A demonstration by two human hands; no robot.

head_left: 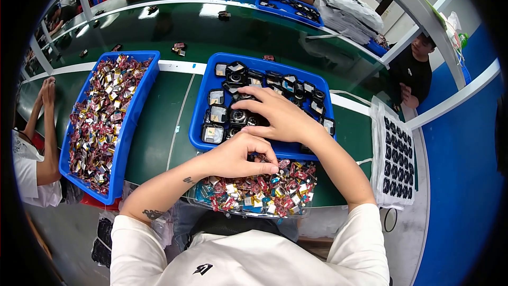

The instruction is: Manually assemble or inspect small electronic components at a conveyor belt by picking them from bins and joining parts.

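Note:
My right hand (276, 115) reaches in from the right over a blue tray (197, 122) of small black plastic casings (239, 116). Its fingers are stretched apart, their tips touching or just above the casings; I cannot tell whether one is gripped. My left hand (246, 154) is bent in a pinch at the tray's near edge. Its thumb and fingertips come together above a clear container (198, 193) heaped with small red circuit boards joined to silvery cells (259, 196). What lies in that pinch is hidden by the fingers.
Left of me stands a long blue tray (123, 143) full of similar red boards. A sheet of black parts in rows (398, 159) lies at the right. Beyond a white rail runs a green conveyor (211, 32) with scattered parts. Other people (415, 69) work around, near metal frame posts.

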